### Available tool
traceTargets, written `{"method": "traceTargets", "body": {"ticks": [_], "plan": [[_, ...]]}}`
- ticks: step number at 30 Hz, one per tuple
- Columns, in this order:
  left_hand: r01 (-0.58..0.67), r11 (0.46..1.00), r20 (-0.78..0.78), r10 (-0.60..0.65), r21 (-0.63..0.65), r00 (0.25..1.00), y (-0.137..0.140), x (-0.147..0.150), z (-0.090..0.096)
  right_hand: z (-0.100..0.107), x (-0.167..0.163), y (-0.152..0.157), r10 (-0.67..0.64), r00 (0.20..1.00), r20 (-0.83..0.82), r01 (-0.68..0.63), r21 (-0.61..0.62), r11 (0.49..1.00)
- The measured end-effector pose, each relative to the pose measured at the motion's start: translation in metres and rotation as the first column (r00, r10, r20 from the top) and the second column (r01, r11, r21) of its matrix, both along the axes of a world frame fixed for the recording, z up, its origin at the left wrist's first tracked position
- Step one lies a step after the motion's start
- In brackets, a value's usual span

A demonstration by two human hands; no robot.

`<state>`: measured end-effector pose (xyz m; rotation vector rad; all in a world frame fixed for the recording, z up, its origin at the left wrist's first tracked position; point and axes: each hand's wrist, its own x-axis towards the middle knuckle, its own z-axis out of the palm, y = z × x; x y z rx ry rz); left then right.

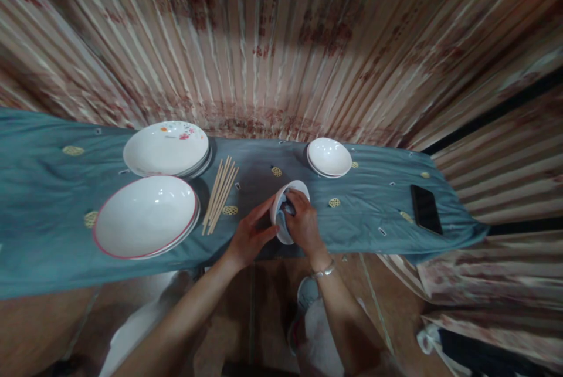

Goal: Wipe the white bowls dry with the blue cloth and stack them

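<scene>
Near the front edge of the table [365, 230], the left hand [250, 238] had fingers closed around a tilted bowl [286, 238]; the right hand [304, 226], fingers bunched, held a grey-blue cloth [282, 226] inside. Wiping seemed underway, next calling for a steady rim.

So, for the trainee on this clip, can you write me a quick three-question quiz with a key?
1. Multiple choice: what lies near the right end of the tablecloth?
A) a spoon
B) a phone
C) a cup

2. True or false: the red-rimmed dish sits nearer the camera than the flowered dish.

3. Fill in: the left hand holds the tilted bowl while the ____ hand reaches inside it.

Key
1. B, a phone.
2. True.
3. Right; the right hand has its fingers in the bowl.
</scene>
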<state>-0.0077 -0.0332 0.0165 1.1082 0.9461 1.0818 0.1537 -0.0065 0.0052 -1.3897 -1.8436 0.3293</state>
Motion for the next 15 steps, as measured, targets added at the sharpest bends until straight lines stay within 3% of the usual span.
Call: {"method": "traceTargets", "body": {"ticks": [8, 15], "plan": [[-0.008, 1.0, 0.029, 0.008, -0.004, 1.0, 0.001, 0.0, 0.002, 0.0, 0.005, -0.006, -0.024, 0.961, 0.275, 0.032, -0.026, 0.999], [-0.015, 1.0, 0.015, 0.015, -0.014, 1.0, 0.001, 0.001, 0.001, -0.01, 0.017, -0.016, 0.074, 0.972, 0.224, -0.049, -0.113, 0.992]]}}
